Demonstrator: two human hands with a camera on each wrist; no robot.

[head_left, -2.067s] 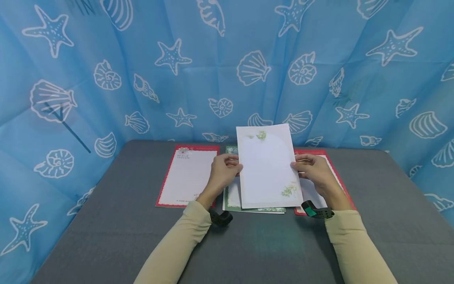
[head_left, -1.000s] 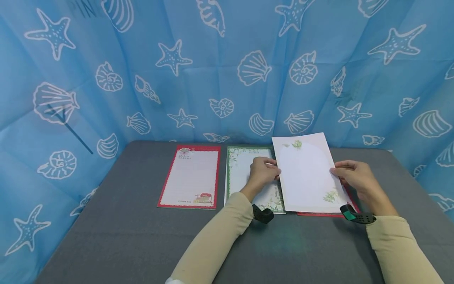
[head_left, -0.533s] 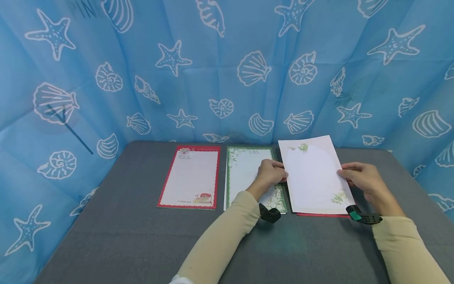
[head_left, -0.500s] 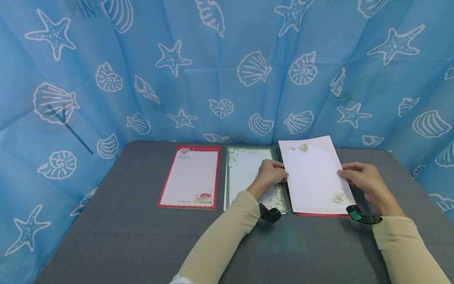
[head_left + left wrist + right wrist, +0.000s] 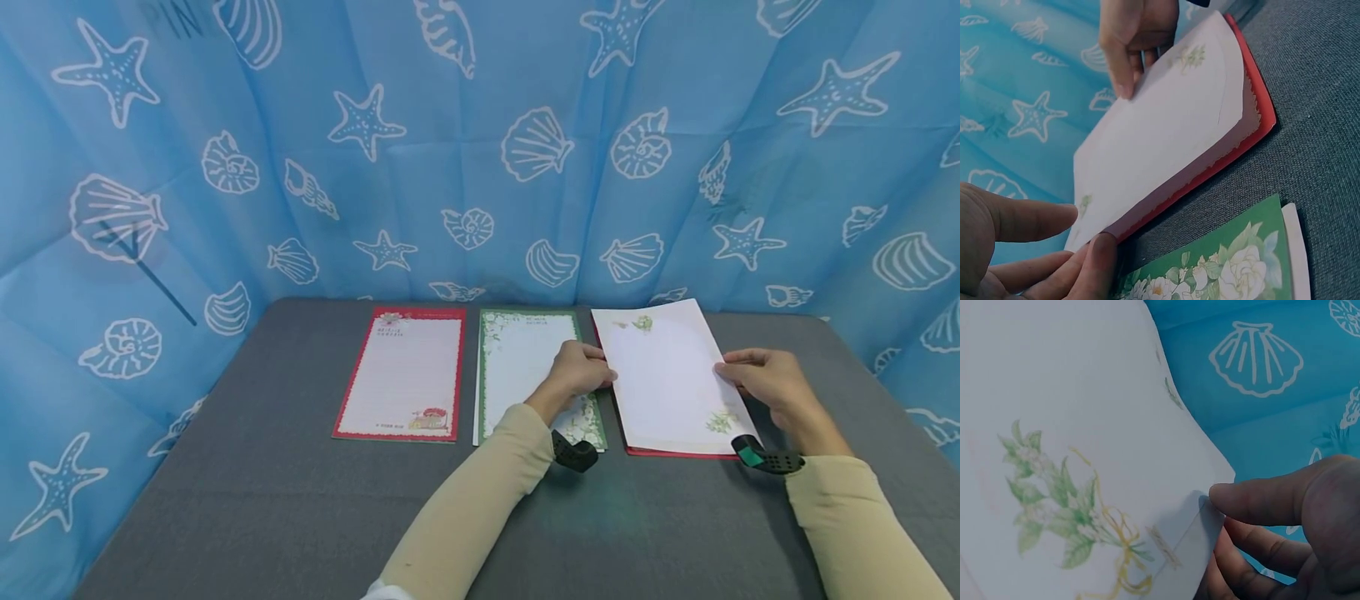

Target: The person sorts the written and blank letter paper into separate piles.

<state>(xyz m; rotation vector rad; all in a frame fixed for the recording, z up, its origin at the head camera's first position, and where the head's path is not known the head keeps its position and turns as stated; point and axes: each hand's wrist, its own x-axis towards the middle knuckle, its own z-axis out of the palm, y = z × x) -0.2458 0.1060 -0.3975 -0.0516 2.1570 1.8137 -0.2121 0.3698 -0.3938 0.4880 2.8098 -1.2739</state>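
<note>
A white sheet of paper [image 5: 667, 383] with green leaf sprigs lies over a red-bordered sheet [image 5: 1266, 115] at the right of the row. My left hand [image 5: 576, 372] pinches its left edge between thumb and fingers. On the opposite edge, my right hand [image 5: 768, 379] grips it, thumb on top and fingers beneath, as the right wrist view shows. The white sheet bends slightly and stands a little above the red one along its near side. Under my left hand and forearm is a green-bordered sheet [image 5: 517, 358] with white flowers.
Farther left, another red-bordered sheet [image 5: 408, 375] lies flat on the grey tablecloth [image 5: 262, 500]. Pale paper edges peek out from under the green-bordered sheet. A blue curtain [image 5: 420, 167] with shells and starfish hangs behind the table.
Both hands have carried the white sheet from over the green-bordered sheet rightward onto the red-bordered one. In the last half second it has come lower, its far edge dropping toward the table.
</note>
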